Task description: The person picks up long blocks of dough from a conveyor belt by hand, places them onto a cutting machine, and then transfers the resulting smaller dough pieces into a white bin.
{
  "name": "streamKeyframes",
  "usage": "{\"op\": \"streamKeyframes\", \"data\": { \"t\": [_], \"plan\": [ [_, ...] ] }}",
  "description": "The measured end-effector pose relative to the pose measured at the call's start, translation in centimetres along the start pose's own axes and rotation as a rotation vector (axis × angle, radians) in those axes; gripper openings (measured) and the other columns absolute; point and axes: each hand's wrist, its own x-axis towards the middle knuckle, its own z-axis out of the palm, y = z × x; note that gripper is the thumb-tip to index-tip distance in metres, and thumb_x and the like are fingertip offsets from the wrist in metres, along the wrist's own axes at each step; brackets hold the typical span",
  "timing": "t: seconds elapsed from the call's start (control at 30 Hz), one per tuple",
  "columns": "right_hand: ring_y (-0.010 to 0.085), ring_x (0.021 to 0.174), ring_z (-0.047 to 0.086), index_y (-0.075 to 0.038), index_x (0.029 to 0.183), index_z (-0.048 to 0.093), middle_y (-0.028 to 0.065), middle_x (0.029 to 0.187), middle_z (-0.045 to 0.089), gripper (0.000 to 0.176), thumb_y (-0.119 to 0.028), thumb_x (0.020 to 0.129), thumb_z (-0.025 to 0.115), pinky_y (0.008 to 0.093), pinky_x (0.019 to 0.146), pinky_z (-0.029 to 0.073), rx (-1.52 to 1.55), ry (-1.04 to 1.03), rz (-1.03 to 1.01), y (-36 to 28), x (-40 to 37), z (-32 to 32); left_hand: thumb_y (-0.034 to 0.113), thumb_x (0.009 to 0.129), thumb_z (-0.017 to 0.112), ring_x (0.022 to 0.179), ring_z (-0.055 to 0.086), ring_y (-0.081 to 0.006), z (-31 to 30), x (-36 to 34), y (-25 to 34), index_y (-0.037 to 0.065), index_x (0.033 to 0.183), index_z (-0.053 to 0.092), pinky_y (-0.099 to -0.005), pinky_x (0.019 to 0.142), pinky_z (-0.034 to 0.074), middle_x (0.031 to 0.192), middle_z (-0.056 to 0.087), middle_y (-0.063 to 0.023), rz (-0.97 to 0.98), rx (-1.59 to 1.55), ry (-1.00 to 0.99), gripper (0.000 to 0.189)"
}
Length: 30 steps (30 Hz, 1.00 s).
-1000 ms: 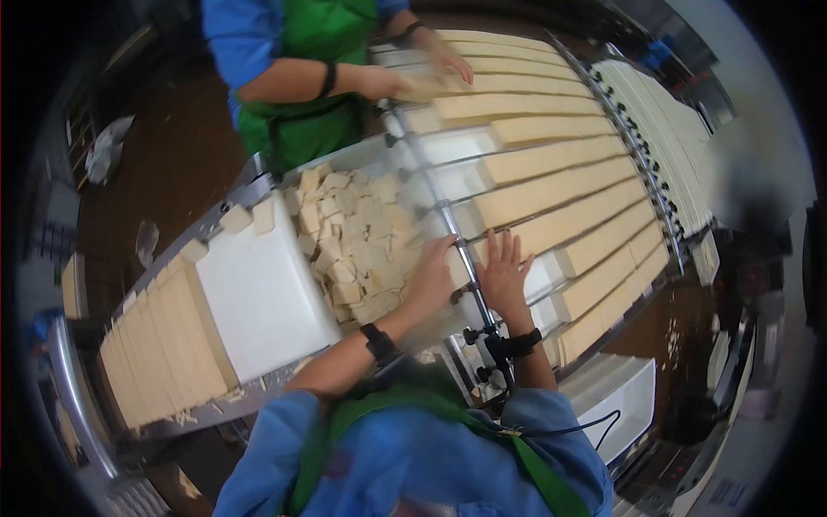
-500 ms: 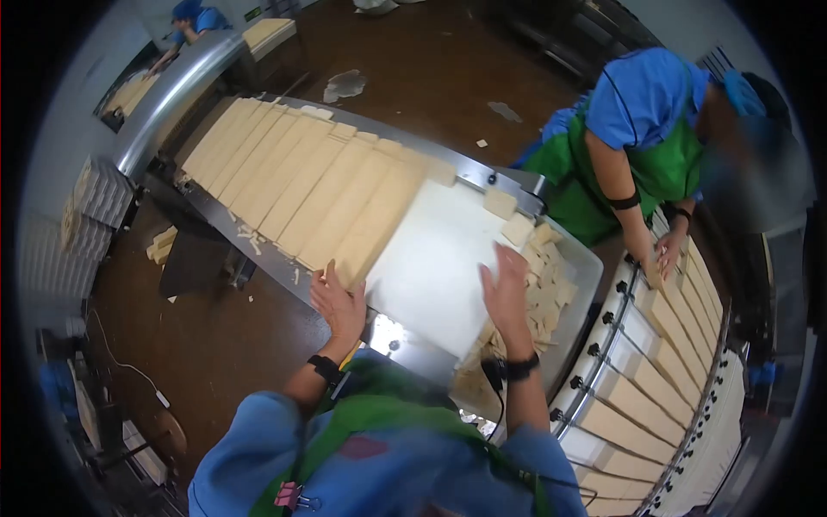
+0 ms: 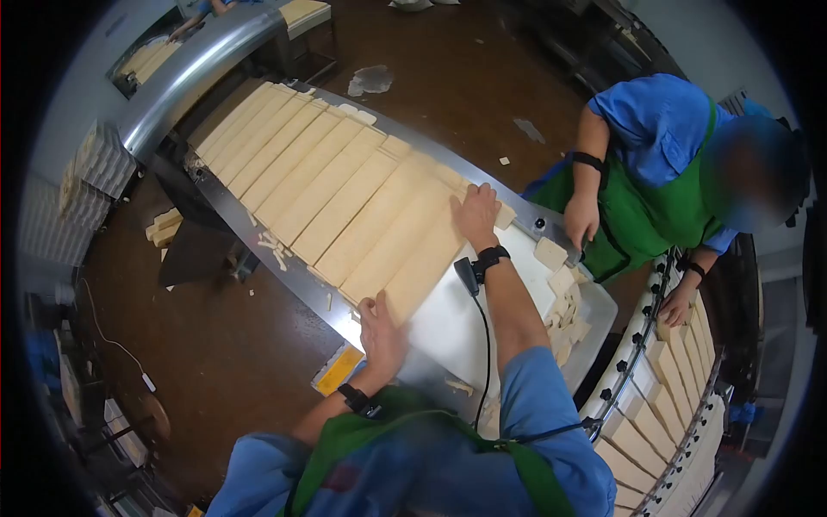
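Flat beige strips (image 3: 319, 185) lie side by side across a long conveyor. My left hand (image 3: 382, 340) is at the near end of the strip closest to me (image 3: 422, 276), fingers curled against its edge. At the far end of that same strip, my right hand (image 3: 476, 217) has its fingers bent over the end. Between my hands the strip lies along the row, beside the bare white belt (image 3: 439, 332). What the undersides of my fingers touch is hidden.
A bin (image 3: 607, 302) with broken beige pieces (image 3: 564, 323) stands at the conveyor's end. To the right, a co-worker in a green apron (image 3: 637, 215) has one hand at a curved conveyor (image 3: 633, 414) of beige strips. A metal hood (image 3: 207, 73) arches over the far end.
Both hands have come to the ends of the nearest strip. My right hand moved leftward and away from me; my left moved right. The co-worker's hands have separated.
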Motion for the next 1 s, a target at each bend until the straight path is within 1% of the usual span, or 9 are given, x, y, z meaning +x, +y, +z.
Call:
{"op": "streamKeyframes", "data": {
  "t": [0.13,0.33,0.43,0.53,0.67,0.77,0.87,0.93,1.0],
  "plan": [
    [0.0355,0.120,0.053,-0.002,0.123,0.067,0.0161,0.123,0.060,0.048,-0.036,0.090,0.077,0.0536,0.098,0.042,-0.031,0.019,0.059,-0.5,-0.1,0.3,0.015,0.080,0.087,0.119,0.054,-0.0462,0.0,0.5,0.3,-0.002,0.150,0.038,-0.0495,0.096,0.051,0.132,0.039,-0.0250,-0.025,-0.025,-0.039,0.087],
    [0.0325,0.117,0.055,-0.003,0.121,0.069,0.0136,0.117,0.062,0.046,-0.039,0.092,0.073,0.0513,0.101,0.039,-0.071,0.095,-0.148,-0.1,-1.6,1.5,0.013,0.079,0.087,0.118,0.054,-0.0469,0.0,0.5,0.4,-0.002,0.150,0.038,-0.0498,0.095,0.051,0.131,0.040,-0.0253,0.009,0.010,-0.039,0.087],
    [0.0340,0.118,0.056,-0.002,0.123,0.069,0.0148,0.116,0.064,0.049,-0.040,0.092,0.073,0.0531,0.103,0.038,-0.021,0.124,-0.054,0.5,-2.1,1.0,0.012,0.078,0.087,0.119,0.054,-0.0467,1.1,0.4,0.1,-0.001,0.148,0.040,-0.0512,0.095,0.051,0.131,0.041,-0.0249,0.025,0.018,-0.017,0.085],
    [0.0370,0.121,0.057,0.000,0.122,0.069,0.0181,0.119,0.065,0.055,-0.043,0.089,0.074,0.0541,0.105,0.038,-0.014,-0.011,0.048,3.4,-3.0,-0.7,0.013,0.076,0.088,0.119,0.054,-0.0456,2.0,0.4,0.0,0.001,0.146,0.042,-0.0528,0.094,0.051,0.132,0.042,-0.0241,0.053,0.033,-0.010,0.085],
    [0.0444,0.113,0.063,0.001,0.111,0.073,0.0280,0.114,0.069,0.053,-0.046,0.086,0.078,0.0548,0.098,0.047,-0.069,0.212,0.161,11.9,-9.5,-1.7,0.016,0.074,0.089,0.116,0.056,-0.0444,2.6,0.3,0.7,0.005,0.145,0.044,-0.0534,0.092,0.052,0.132,0.043,-0.0236,0.187,0.087,-0.055,0.085],
    [0.0446,0.113,0.061,0.005,0.113,0.070,0.0283,0.113,0.066,0.057,-0.045,0.088,0.077,0.0556,0.094,0.049,0.082,0.066,0.369,15.7,-15.3,-6.3,0.023,0.074,0.090,0.116,0.057,-0.0442,2.2,0.9,2.1,0.008,0.150,0.043,-0.0533,0.091,0.053,0.133,0.045,-0.0241,0.322,0.083,-0.209,0.090],
    [0.0461,0.105,0.065,0.005,0.114,0.067,0.0307,0.109,0.068,0.051,-0.038,0.090,0.079,0.0541,0.094,0.051,0.059,0.181,0.417,17.5,-20.8,-8.0,0.028,0.073,0.090,0.119,0.058,-0.0451,2.1,1.5,3.4,0.010,0.155,0.040,-0.0532,0.094,0.054,0.138,0.046,-0.0262,0.438,0.184,-0.339,0.098],
    [0.0453,0.109,0.065,0.006,0.121,0.064,0.0300,0.113,0.068,0.055,-0.039,0.092,0.077,0.0549,0.096,0.050,0.253,0.355,0.347,18.3,-23.4,-5.2,0.030,0.072,0.091,0.122,0.058,-0.0463,3.0,1.3,3.6,0.011,0.159,0.037,-0.0534,0.095,0.054,0.143,0.046,-0.0283,0.278,0.308,-0.467,0.105],
    [0.0464,0.111,0.064,0.008,0.127,0.060,0.0307,0.116,0.067,0.060,-0.040,0.094,0.075,0.0550,0.097,0.050,0.200,0.269,0.530,15.0,-24.6,-7.7,0.037,0.075,0.085,0.123,0.058,-0.0452,5.3,0.9,0.8,0.011,0.155,0.044,-0.0518,0.099,0.052,0.145,0.047,-0.0280,0.492,0.311,-0.261,0.094]
  ]
}}
